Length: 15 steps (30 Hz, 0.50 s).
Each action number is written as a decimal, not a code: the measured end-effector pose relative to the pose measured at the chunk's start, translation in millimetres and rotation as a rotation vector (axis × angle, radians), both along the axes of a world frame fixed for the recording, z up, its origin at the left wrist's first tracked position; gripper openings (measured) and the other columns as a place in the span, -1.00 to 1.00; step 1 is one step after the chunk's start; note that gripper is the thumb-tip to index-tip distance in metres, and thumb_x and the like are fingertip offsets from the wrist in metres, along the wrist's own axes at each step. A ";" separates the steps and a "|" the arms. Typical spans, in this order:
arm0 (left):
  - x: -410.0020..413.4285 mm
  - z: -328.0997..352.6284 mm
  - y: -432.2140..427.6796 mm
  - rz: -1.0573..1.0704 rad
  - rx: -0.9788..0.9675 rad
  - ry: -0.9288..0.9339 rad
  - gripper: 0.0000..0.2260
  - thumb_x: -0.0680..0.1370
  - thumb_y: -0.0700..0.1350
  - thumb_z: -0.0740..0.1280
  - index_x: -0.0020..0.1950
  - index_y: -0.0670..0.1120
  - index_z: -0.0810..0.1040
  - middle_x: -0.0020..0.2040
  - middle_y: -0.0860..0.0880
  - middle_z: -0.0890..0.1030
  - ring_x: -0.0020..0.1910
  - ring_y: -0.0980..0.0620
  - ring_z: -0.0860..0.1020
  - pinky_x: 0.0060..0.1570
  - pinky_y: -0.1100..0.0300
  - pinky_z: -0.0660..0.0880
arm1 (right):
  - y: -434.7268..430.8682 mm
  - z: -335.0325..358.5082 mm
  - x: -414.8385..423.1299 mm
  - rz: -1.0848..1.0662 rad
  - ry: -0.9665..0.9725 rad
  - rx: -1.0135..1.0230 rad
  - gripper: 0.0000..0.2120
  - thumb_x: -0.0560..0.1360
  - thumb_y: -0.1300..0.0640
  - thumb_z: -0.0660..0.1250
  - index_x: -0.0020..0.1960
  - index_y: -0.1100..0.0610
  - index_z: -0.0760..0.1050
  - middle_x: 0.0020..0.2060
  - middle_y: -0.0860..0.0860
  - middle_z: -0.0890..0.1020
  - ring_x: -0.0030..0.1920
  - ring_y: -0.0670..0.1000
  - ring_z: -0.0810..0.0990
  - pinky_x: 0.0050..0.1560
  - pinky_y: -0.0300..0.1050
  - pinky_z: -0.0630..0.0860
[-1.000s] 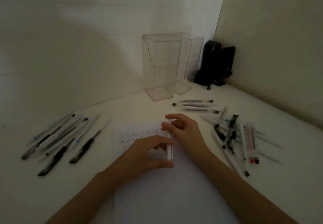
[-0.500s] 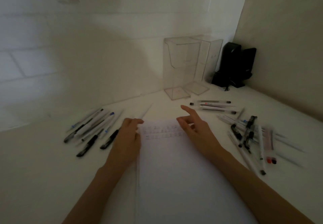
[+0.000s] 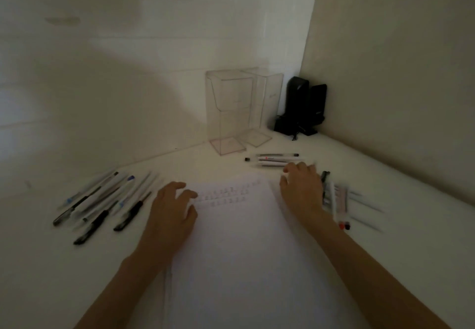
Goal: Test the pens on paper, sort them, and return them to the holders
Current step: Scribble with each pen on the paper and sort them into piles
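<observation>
Slim pens (image 3: pixel 100 205) beside flat paper (image 3: pixel 246 251)

Nothing could be read with certainty. The paper (image 3: pixel 244 238) carried two rows of small handwritten marks near its far edge, too blurred to make out. Just beyond the paper, a white pen (image 3: pixel 272 159) bore a small red mark on its barrel, illegible. Farther beyond the paper, the rear clear holder (image 3: pixel 273 102) showed a faint print on its wall, equally illegible.
</observation>
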<state>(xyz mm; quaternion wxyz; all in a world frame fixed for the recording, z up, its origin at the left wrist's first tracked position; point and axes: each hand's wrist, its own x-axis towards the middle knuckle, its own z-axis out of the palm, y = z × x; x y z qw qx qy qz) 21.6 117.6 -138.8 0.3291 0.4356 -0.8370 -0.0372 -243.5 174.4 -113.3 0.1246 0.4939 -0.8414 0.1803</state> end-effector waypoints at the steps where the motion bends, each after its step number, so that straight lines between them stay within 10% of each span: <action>1: -6.7 0.3 2.8 -0.046 0.008 -0.014 -0.79 0.39 -0.19 0.26 -0.03 -0.16 0.59 0.11 -0.23 0.54 0.11 -0.28 0.50 0.11 0.00 0.29 | 3.6 -1.2 -10.1 -0.048 0.043 0.058 -0.70 0.58 0.09 0.13 0.26 0.16 0.42 0.21 0.15 0.49 0.23 0.17 0.39 0.23 0.02 0.30; 15: -18.1 -9.8 -2.2 -0.266 0.184 0.155 -0.78 0.49 -0.08 0.12 -0.05 0.00 0.56 0.13 0.10 0.41 0.10 0.16 0.37 0.04 0.39 0.23 | -19.0 11.6 -13.3 0.189 -0.109 0.158 -0.72 0.63 0.07 0.08 0.22 0.19 0.40 0.17 0.15 0.50 0.20 0.15 0.42 0.19 0.00 0.34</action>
